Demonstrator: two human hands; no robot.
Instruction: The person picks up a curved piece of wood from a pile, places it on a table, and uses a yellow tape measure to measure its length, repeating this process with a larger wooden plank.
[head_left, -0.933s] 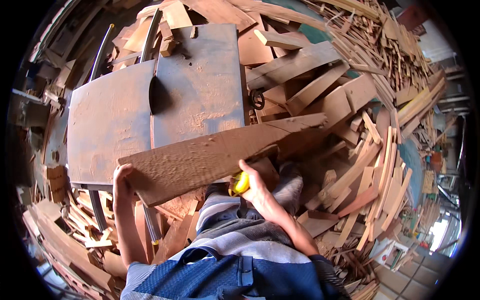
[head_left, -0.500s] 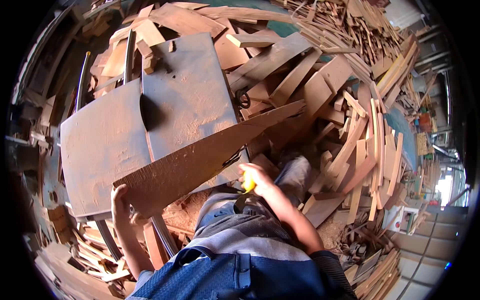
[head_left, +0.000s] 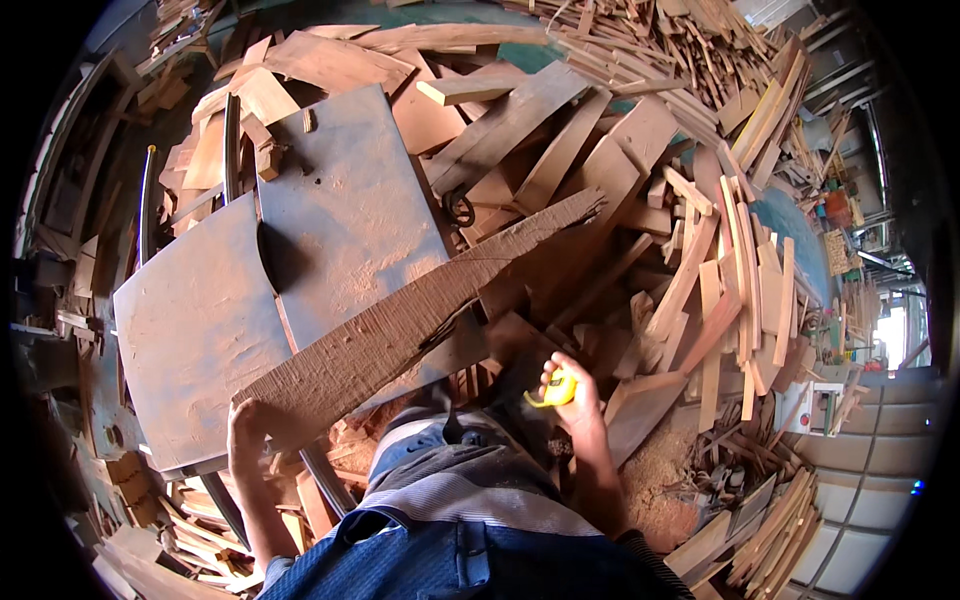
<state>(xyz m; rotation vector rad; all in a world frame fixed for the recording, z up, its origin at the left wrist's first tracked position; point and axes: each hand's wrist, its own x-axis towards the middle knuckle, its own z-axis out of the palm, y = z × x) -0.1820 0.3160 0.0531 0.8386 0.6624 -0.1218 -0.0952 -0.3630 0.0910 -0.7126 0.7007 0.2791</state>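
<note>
A long brown wooden plank (head_left: 400, 312) with a rough, sawn upper surface slants from lower left to upper right, over the near edge of a dusty metal machine table (head_left: 345, 165). At its near left end, my left hand (head_left: 247, 436) grips it, fingers partly hidden by the wood. My right hand (head_left: 584, 408) is closed around a yellow tape measure (head_left: 558, 388), held apart from the plank, to the right of my body. A short yellow piece sticks out from the tape measure's left side.
Small wood blocks (head_left: 264, 150) sit at the table's far edge. Boards and offcuts (head_left: 530, 120) are heaped beyond and to the right, with thin strips (head_left: 745, 270) at far right. Sawdust (head_left: 655, 470) covers the floor near my right arm. Metal rails (head_left: 231, 150) run beyond the table.
My right hand has moved right and slightly down with the tape measure, away from the plank. The plank has tilted in my left hand, showing more of its rough surface.
</note>
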